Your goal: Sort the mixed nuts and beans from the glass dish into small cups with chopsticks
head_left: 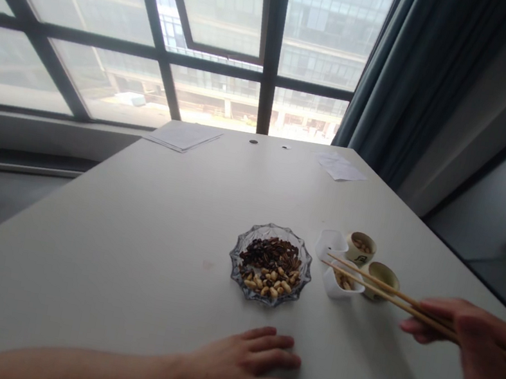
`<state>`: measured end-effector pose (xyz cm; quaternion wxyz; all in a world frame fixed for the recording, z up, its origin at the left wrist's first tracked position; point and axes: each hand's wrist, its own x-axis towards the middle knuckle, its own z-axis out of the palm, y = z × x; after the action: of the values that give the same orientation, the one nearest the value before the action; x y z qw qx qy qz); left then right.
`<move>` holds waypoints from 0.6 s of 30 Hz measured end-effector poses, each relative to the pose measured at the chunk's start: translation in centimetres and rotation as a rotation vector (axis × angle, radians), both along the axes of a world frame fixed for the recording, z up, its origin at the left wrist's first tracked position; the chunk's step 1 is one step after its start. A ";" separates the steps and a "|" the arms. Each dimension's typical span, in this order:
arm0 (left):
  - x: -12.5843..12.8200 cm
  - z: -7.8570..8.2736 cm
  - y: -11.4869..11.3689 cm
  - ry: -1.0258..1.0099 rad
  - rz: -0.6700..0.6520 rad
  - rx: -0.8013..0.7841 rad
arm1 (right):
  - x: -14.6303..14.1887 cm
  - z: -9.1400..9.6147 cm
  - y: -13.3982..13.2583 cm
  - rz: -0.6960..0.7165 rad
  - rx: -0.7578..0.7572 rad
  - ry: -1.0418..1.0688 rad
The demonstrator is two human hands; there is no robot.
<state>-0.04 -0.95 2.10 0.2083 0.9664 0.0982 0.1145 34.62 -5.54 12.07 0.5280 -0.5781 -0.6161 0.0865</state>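
My right hand [466, 341] is closed around a pair of wooden chopsticks [391, 293], which point left with their tips slightly apart. The tips hover over two small white cups; I cannot tell whether anything is between them. The nearer white cup [338, 289] holds some light brown pieces, while the farther one [330, 242] shows a dark speck inside. Flat on the table, fingers spread, lies my left hand [246, 365], holding nothing. Beyond it stands a scalloped glass bowl [234, 261] with dark seeds [271, 253] at the back and pale peanuts [273, 282] in front.
Two small ceramic cups stand right of the white ones: the farther cup [361, 254] contains brownish pieces, the nearer cup [383, 276] looks greenish inside. Papers [186, 136] lie at the table's far left, and another sheet [340, 166] at the far right. Windows and a curtain [400, 78] stand behind.
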 end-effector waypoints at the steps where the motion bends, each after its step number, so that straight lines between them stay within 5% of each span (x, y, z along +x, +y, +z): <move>1: 0.0 -0.1 0.0 -0.002 0.003 0.006 | -1.3 0.1 0.4 0.040 0.003 0.000; 9: 0.0 -0.1 0.1 -0.007 -0.013 0.037 | -8.2 -1.9 4.3 0.520 -0.172 0.094; 13: -0.1 -0.4 0.1 -0.014 -0.020 0.054 | -9.0 -3.3 5.2 0.547 -0.241 0.163; 18: -0.2 -0.7 0.1 -0.018 -0.010 0.081 | -8.1 -3.1 4.2 0.440 -0.154 0.235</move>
<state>-0.20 -0.80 1.43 0.1703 0.9734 0.0868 0.1262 26.50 -1.31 8.95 0.5187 -0.4547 -0.6531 0.3123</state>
